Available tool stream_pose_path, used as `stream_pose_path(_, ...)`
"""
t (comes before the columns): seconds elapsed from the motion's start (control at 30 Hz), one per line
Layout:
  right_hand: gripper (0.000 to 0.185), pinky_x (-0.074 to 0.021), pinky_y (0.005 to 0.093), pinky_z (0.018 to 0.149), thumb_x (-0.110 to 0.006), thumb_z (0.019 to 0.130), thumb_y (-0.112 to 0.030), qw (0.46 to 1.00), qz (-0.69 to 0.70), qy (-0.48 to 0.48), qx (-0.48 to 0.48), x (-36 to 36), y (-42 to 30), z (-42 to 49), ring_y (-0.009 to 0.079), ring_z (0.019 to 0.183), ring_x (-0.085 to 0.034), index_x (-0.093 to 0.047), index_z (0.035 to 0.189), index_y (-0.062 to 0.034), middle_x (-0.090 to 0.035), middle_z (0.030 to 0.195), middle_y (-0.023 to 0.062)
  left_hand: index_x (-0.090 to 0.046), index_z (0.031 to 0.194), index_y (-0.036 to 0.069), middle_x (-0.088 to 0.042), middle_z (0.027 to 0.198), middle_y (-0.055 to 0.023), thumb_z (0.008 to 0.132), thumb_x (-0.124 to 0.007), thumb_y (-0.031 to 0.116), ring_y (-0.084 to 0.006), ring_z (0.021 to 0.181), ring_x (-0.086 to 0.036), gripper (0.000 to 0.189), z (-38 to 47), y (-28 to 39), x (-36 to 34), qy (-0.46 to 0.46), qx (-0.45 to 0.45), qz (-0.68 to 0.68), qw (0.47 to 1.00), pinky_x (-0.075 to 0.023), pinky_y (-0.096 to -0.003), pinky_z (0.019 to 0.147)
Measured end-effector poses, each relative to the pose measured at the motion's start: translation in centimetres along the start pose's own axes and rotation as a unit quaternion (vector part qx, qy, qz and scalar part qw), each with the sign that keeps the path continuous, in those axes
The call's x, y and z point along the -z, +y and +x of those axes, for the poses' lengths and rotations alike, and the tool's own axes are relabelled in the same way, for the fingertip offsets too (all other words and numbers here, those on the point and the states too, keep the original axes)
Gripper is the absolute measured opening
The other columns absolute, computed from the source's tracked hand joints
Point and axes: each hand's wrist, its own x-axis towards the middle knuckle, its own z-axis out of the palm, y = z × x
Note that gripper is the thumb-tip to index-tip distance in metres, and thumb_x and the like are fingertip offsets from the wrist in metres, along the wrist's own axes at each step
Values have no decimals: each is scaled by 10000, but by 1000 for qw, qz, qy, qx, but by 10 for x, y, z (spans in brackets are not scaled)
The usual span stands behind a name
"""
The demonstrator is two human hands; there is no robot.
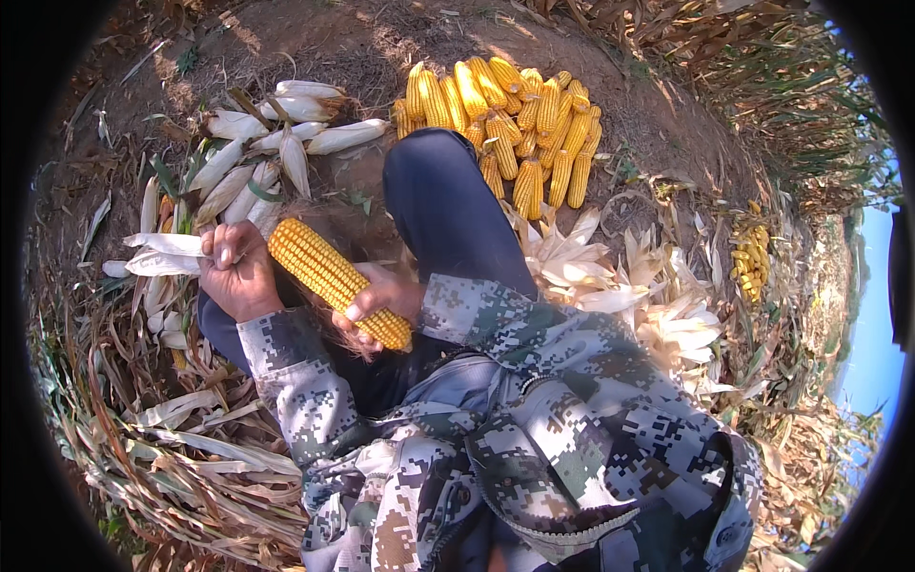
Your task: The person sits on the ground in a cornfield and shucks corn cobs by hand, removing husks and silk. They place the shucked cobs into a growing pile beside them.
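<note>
A bare yellow ear of corn point(325, 275) lies slantwise across my lap, its lower half gripped by my right hand point(379, 304). The thumb rests over the kernels, and dark silk hangs by the fingers. Off the ear's other end, my left hand point(239, 268) is closed around pale dry husk leaves point(164, 254) that stick out to the left. Beyond my left hand lie several ears still in their husks point(229, 175). A heap of husked yellow ears point(511, 121) is on the soil past my raised knee point(436, 193).
Stripped husks point(607, 279) are piled to the right of my leg. Farther right sits a smaller heap of yellow ears point(750, 261). Dry corn stalks point(200, 472) cover the ground at lower left, and standing corn plants point(772, 107) rise at upper right.
</note>
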Motion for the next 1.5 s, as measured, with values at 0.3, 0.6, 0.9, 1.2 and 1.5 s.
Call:
stream_pose_path(0.3,648,-645,389,544,-780,858,-159,988,36,80,130,1,-17,4,247,673,-734,-473,1403,13,-680,1002,162,-563,1328,10,-685,1048,-107,1126,-515,505,-215,910,-659,537,-27,-68,-12,117,14,394,911,-561,-377,822)
stream_pose_path(0.6,578,-615,326,533,-780,886,-203,972,-106,160,134,-12,-33,4,185,600,-683,-486,1331,20,-668,991,111,-628,967,45,-604,787,-29,1055,-644,264,-122,571,-497,237,-38,-91,3,171,-62,526,831,-436,-305,582)
stream_pose_path(0.9,548,-622,371,568,-687,983,-239,953,119,137,244,-11,-112,-24,226,808,-713,-471,1423,8,-671,1223,177,-567,962,85,-388,655,31,1095,-529,211,-88,500,-311,187,-30,-80,3,197,-32,253,946,-334,-287,519)
stream_pose_path(1.2,299,-557,332,551,-684,1018,-213,926,103,300,204,136,-242,-29,232,757,-680,-557,1211,-23,-702,1096,165,-577,940,79,-386,607,29,1106,-514,210,-91,470,-327,221,-35,-94,-5,222,27,284,932,-365,-292,504)
stream_pose_path(1.5,498,-550,323,570,-766,945,-104,802,-122,522,264,284,-251,-4,230,803,-676,-479,1352,-91,-638,1138,140,-597,927,65,-427,610,21,1070,-562,165,-93,476,-356,178,-34,-101,-13,285,42,301,909,-369,-301,510)
